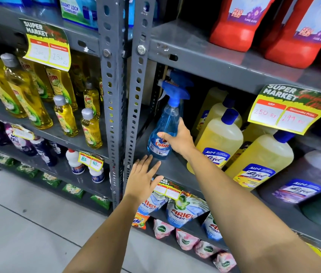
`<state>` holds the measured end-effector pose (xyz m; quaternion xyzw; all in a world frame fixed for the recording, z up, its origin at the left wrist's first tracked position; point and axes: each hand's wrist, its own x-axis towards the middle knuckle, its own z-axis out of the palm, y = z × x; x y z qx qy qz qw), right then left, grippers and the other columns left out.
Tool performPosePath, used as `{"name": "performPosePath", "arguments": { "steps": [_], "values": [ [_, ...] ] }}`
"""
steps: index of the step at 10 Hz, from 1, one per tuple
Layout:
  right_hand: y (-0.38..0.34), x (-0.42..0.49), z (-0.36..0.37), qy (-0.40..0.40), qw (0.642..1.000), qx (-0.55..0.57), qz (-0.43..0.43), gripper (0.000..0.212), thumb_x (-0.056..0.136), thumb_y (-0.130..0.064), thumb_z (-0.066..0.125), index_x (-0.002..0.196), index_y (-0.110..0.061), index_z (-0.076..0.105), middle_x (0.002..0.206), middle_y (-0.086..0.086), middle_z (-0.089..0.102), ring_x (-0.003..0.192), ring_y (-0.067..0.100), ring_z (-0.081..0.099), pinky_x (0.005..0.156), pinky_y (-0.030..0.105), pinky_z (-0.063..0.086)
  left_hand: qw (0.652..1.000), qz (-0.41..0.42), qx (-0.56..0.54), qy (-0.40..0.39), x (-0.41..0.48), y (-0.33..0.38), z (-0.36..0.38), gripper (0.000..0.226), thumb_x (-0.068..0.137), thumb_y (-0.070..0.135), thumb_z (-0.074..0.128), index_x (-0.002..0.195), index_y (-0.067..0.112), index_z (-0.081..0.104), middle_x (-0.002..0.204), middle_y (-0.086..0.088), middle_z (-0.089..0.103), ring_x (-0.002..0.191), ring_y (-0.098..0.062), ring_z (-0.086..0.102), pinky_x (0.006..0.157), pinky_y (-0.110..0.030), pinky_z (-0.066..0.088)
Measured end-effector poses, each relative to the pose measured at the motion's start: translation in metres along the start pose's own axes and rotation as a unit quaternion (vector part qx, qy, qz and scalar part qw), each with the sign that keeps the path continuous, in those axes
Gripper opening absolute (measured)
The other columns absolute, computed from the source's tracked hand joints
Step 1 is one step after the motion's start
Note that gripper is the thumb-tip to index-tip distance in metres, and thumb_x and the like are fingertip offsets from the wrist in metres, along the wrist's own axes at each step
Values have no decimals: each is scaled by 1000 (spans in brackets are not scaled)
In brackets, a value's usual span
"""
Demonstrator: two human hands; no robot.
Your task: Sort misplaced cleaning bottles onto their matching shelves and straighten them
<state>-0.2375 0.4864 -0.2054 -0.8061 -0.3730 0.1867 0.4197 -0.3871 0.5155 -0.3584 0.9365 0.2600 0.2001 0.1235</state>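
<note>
A blue Colin spray bottle (164,127) stands upright at the left end of the grey middle shelf (167,168), with a second blue trigger head (179,75) behind it. My right hand (179,140) wraps around the bottle's body from the right. My left hand (143,176) lies flat with fingers spread on the shelf's front edge, just below and left of the bottle, not touching it. Large yellow Lizol bottles (220,142) stand to the right of the spray bottle on the same shelf.
Slotted grey uprights (136,95) divide the racks. Yellow Vim dish-soap bottles (65,119) fill the left rack's shelf. Red jugs (234,22) sit above, Ariel pouches (183,211) and pink Dettol packs (187,241) below. Price tags (289,109) hang from shelf edges.
</note>
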Motion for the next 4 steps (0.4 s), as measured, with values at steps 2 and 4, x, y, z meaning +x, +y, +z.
{"name": "performPosePath", "arguments": {
  "steps": [2,4],
  "values": [
    [4,0,-2,-28,1000,2,-3,59,76,-38,79,119,-23,41,124,1,64,112,21,63,96,46,52,1000,15,15,-4,-2,-3,1,63,102,57,20,137,17,54,143,-17,48,136,-31,35,113,-44,20],
    [8,-42,-16,21,997,70,-12,95,77,-32,81,149,-18,21,130,-2,52,118,12,51,102,31,44,999,1,-1,-48,-4,3,-9,76,97,62,11,150,13,33,158,-15,21,147,-27,7,119,-38,3]
  ]
}}
